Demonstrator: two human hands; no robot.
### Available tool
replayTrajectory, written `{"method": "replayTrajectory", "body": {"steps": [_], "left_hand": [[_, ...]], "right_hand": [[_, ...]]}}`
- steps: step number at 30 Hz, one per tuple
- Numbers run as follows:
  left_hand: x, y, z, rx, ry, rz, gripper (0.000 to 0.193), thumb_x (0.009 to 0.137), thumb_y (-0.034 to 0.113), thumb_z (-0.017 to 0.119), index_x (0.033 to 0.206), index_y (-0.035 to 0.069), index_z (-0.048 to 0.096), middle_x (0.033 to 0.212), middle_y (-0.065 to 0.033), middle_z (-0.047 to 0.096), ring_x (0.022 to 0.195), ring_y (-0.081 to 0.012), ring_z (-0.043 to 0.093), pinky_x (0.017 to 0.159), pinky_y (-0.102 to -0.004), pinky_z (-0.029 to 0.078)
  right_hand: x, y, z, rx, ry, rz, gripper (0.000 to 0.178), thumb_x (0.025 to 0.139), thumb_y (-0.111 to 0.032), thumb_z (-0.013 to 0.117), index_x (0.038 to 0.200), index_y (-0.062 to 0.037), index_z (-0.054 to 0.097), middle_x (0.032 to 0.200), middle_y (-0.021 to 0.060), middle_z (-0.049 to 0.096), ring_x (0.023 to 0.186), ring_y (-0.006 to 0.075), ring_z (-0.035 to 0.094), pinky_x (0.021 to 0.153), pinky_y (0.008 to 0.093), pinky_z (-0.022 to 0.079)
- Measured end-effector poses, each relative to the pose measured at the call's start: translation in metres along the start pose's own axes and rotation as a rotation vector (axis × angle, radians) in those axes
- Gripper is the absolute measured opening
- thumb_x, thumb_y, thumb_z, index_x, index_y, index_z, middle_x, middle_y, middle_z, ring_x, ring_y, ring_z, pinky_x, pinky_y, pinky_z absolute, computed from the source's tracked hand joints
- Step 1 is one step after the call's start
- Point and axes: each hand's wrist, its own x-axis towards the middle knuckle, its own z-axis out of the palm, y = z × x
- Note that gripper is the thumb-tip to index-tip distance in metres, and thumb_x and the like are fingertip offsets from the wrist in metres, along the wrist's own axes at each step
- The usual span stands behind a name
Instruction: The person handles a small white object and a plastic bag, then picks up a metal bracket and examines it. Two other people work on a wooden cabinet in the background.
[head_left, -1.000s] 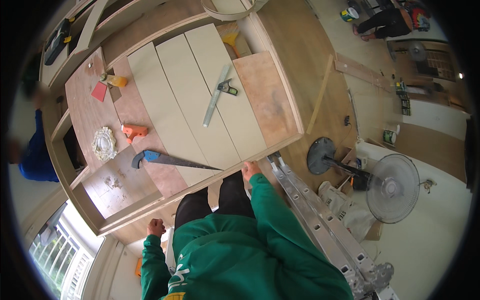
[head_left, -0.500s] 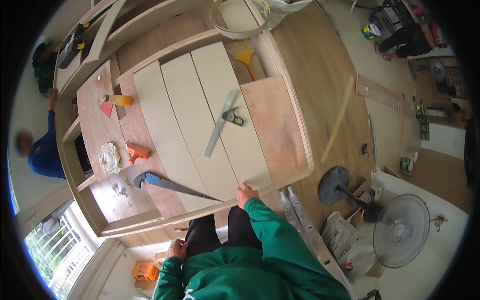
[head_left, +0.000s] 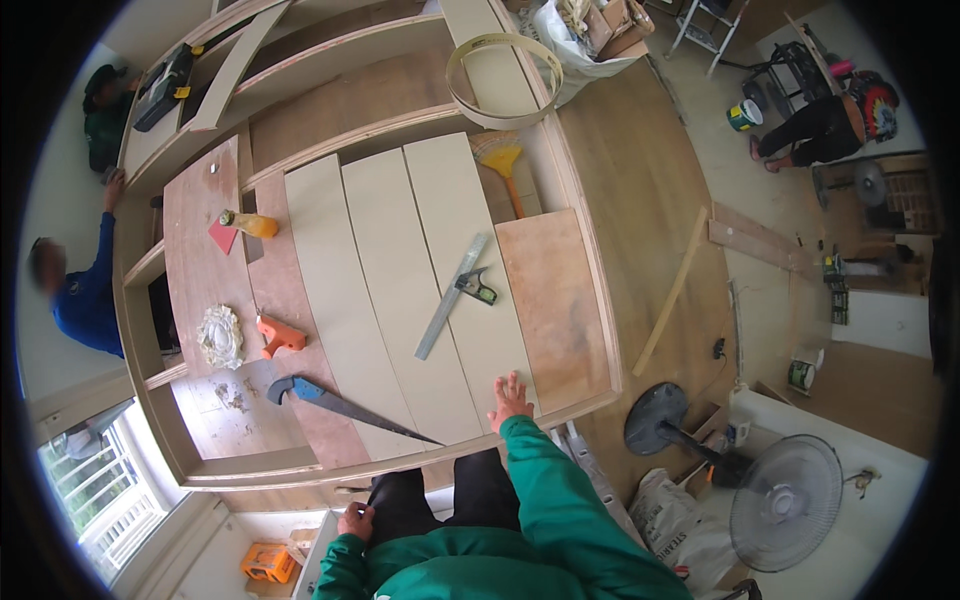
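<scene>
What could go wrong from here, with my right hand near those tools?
Your right hand is at the near edge of the pale panels, close to the tip of the saw; sliding it left might bring it against the teeth. The combination square lies across a seam, so if the panels are loose, shifting them could knock it askew.

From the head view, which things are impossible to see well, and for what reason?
In the head view:
Left hand: its curled fingers hide whether it holds anything.
Ladder: partly covered by the right sleeve.
White bag: contents cut off by the upper edge.
Worker in blue: head blurred.
</scene>
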Motion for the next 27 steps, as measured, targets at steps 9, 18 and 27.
{"method": "replayTrajectory", "body": {"steps": [9, 18, 27], "left_hand": [[0.009, -0.017, 0.015, -0.048, 0.069, 0.034, 0.029, 0.08, 0.033, 0.065, 0.087, 0.005, 0.063, 0.077, -0.0146, 0.066, 0.073, -0.0326, 0.064, 0.067, -0.0427, 0.05], [0.008, -0.022, 0.022, -0.157, 0.057, -0.095, 0.029, 0.08, 0.032, 0.065, 0.088, 0.004, 0.065, 0.078, -0.0132, 0.066, 0.073, -0.0275, 0.065, 0.068, -0.0369, 0.05], [0.035, -0.003, 0.014, -0.109, 0.024, -0.043, 0.027, 0.082, 0.033, 0.063, 0.089, 0.007, 0.064, 0.081, -0.0138, 0.066, 0.074, -0.0295, 0.064, 0.071, -0.0394, 0.051]], "right_hand": [[0.159, 0.008, -0.131, 0.242, 0.655, -0.218, 0.052, 0.084, -0.018, 0.054, 0.132, -0.003, 0.04, 0.143, 0.0228, 0.03, 0.119, 0.0404, 0.045, 0.097, 0.0435, 0.041], [0.226, -0.034, -0.242, 0.164, 0.502, -0.113, 0.073, 0.069, -0.001, 0.064, 0.135, -0.0089, 0.034, 0.146, 0.0111, 0.022, 0.107, 0.036, 0.054, 0.09, 0.0418, 0.048], [0.224, -0.026, -0.237, 0.052, 0.426, -0.158, 0.079, 0.069, -0.002, 0.061, 0.141, -0.0128, 0.029, 0.15, 0.0094, 0.021, 0.11, 0.0364, 0.053, 0.093, 0.0419, 0.046]]}}
